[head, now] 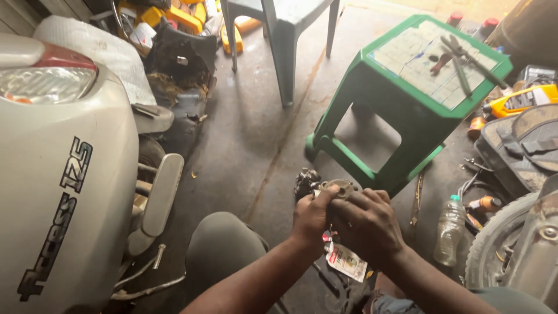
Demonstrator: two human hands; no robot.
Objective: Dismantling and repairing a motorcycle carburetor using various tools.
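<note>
Both my hands meet at the lower middle of the head view, over the concrete floor. My left hand (312,217) and my right hand (365,224) together grip a small grimy metal engine part (339,187) with a round flange on top. Fingers cover most of it. A dark greasy piece (304,181) lies on the floor just beyond my hands. Under my right hand lies a small printed paper packet (347,261).
A white scooter body (58,174) with a footrest (160,195) fills the left. A green plastic stool (407,87) carrying pliers (465,61) stands ahead. A plastic bottle (449,229), a tyre (494,247), a yellow oil bottle (523,100) and tools crowd the right. A grey chair (285,35) is behind.
</note>
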